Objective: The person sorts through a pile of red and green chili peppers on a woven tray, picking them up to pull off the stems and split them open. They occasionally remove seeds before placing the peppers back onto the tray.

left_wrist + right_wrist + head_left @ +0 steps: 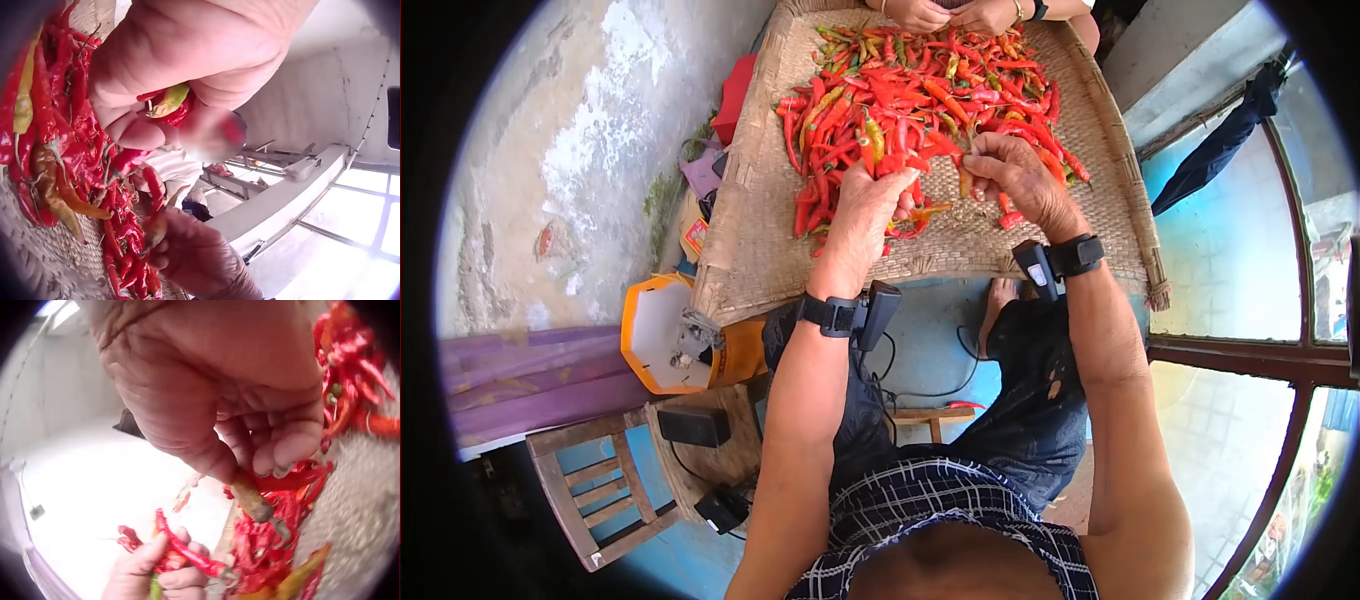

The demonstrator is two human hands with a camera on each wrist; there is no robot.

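Chili peppers (943,96) fill the upper middle of the frame, where our left hand (858,215) grips several and our right hand (1028,182) pinches one brownish chili (252,501), best held lightly against crushing.

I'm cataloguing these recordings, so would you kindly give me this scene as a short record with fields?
Left hand: holds a bunch of slender red and yellow-green chili peppers
Right hand: pinches a brownish-yellow chili pepper
Surface: broad tan woven tray
Pile on tray: glossy red chili peppers mixed with some yellow ones
Far end: another person's hands
Beside tray: orange-rimmed, white-lined container
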